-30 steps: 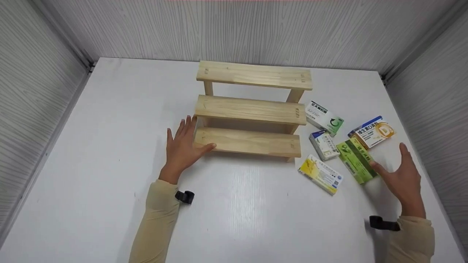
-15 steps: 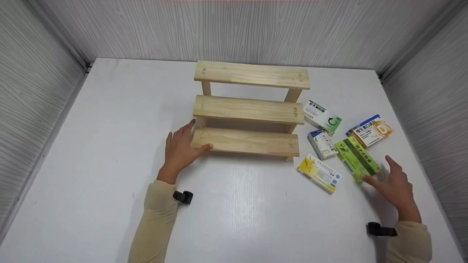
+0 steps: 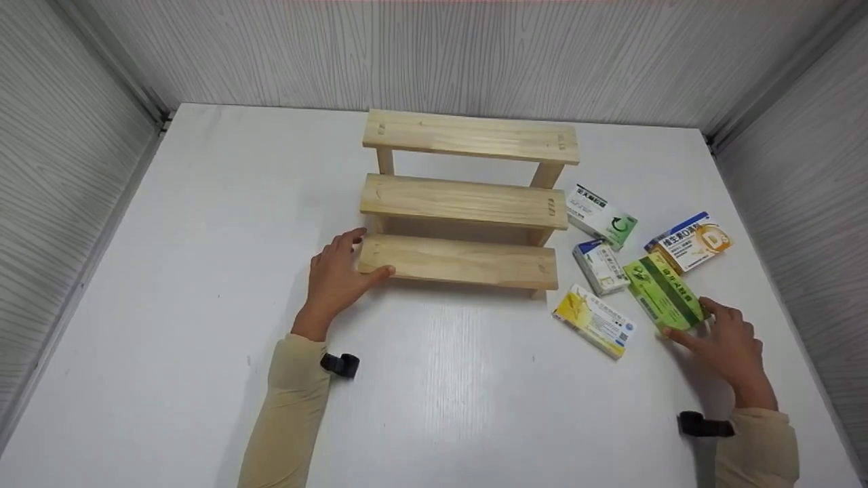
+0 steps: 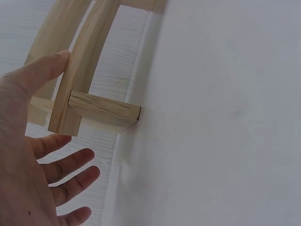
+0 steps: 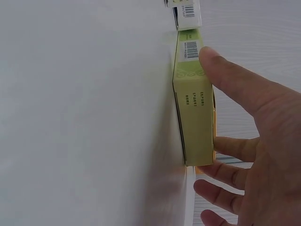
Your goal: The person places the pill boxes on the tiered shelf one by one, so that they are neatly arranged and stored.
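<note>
A three-step wooden rack (image 3: 458,264) stands at the middle of the table. My left hand (image 3: 336,281) holds the left end of its lowest step, thumb on the front edge and index fingertip at the back corner. In the left wrist view the other fingers of that hand (image 4: 28,155) are spread beyond the plank's end. To the right, a green medicine box (image 3: 663,288) lies flat on the table. My right hand (image 3: 729,346) grips its near end, thumb on the left side and index finger on the right. The right wrist view shows the green box (image 5: 195,122) between thumb and fingers.
Around the green box lie a white-and-green box (image 3: 600,213), a small white-and-blue box (image 3: 603,268), a yellow-and-white box (image 3: 593,320) and an orange-and-white vitamin D box (image 3: 692,242). Grey wood-grain panels (image 3: 447,57) border the white table (image 3: 434,393) at the back and sides.
My right hand has come down and inward, closing its thumb and index finger onto the green box's near end. My left fingers have bent in around the lowest step's end. Rack and boxes stay put.
</note>
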